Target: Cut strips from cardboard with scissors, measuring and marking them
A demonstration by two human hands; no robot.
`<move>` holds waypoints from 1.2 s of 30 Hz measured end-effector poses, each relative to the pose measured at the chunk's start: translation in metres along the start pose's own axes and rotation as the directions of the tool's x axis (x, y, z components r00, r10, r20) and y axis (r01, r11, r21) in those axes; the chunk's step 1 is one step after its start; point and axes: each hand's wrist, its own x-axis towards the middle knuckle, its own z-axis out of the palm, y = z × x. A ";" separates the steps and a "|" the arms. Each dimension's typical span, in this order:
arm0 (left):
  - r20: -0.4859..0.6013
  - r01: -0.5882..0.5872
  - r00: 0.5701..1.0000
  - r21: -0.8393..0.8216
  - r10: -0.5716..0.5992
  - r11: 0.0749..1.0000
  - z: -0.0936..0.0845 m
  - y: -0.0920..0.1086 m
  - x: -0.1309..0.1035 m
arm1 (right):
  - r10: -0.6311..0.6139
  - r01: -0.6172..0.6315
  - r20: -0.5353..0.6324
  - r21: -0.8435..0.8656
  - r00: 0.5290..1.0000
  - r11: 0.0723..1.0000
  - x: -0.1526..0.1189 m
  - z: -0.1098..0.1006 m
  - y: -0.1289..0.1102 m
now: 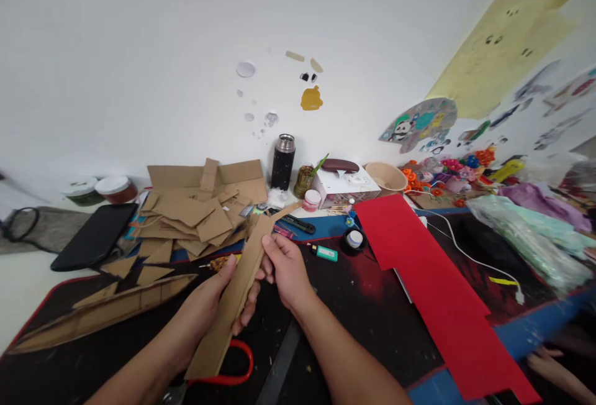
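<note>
A long, narrow cardboard strip [237, 293] is held up at a slant between both hands, with a thin curled piece at its upper end. My left hand [221, 299] is closed round its middle, thumb on the front face and fingers behind. Near the strip's upper end, my right hand [284, 268] pinches the right edge between thumb and fingers. Below the strip lie red-handled scissors [249, 364], partly hidden by it. A long, boat-shaped cardboard piece [107, 318] rests on the dark mat to the left.
Cardboard scraps [186, 218] are heaped behind the left hand. A black flask [283, 163] stands by the wall. A red sheet [433, 287] lies at right, with a teal-labelled item [325, 253] and small jar [354, 239] nearer the middle. Another person's hand [549, 361] shows at lower right.
</note>
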 end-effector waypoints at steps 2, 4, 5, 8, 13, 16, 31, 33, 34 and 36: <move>0.005 -0.068 0.998 0.111 0.067 0.992 0.001 0.005 -0.003 | -0.016 0.016 -0.008 0.007 1.000 1.000 0.000 0.000 0.000; 0.000 -0.131 0.991 0.235 0.135 0.963 0.002 0.011 -0.005 | -0.033 0.034 -0.028 0.019 0.999 0.999 0.001 -0.001 -0.001; 0.000 -0.152 0.987 0.286 0.159 0.946 0.002 0.014 -0.007 | -0.042 0.043 -0.040 0.029 0.998 0.999 0.001 -0.002 -0.002; -0.004 -0.154 0.986 0.338 0.165 0.929 0.002 0.019 -0.010 | -0.063 0.065 -0.035 0.060 0.997 0.996 0.002 -0.004 -0.005; -0.044 -0.099 0.993 0.244 0.113 0.965 0.006 0.022 -0.013 | -0.031 0.025 0.072 0.089 0.997 0.996 -0.002 -0.001 -0.001; -0.070 -0.115 0.989 0.194 0.131 0.974 0.008 0.026 -0.014 | 0.020 -0.030 0.148 0.063 0.989 0.998 -0.008 0.006 0.005; -0.047 -0.041 0.998 0.213 0.052 0.976 0.024 0.012 -0.022 | -0.017 0.039 -0.081 0.269 0.997 0.962 0.002 0.003 -0.006; -0.078 -0.046 0.995 0.210 0.064 0.977 0.023 0.015 -0.021 | 0.018 -0.007 -0.037 0.261 0.999 0.965 -0.002 0.008 -0.001; -0.090 -0.055 0.993 0.205 0.075 0.977 0.022 0.017 -0.021 | 0.038 -0.036 -0.004 0.252 0.999 0.967 -0.005 0.011 0.002; -0.100 -0.080 0.990 0.194 0.101 0.978 0.019 0.022 -0.020 | 0.078 -0.091 0.066 0.231 0.995 0.969 -0.010 0.015 0.006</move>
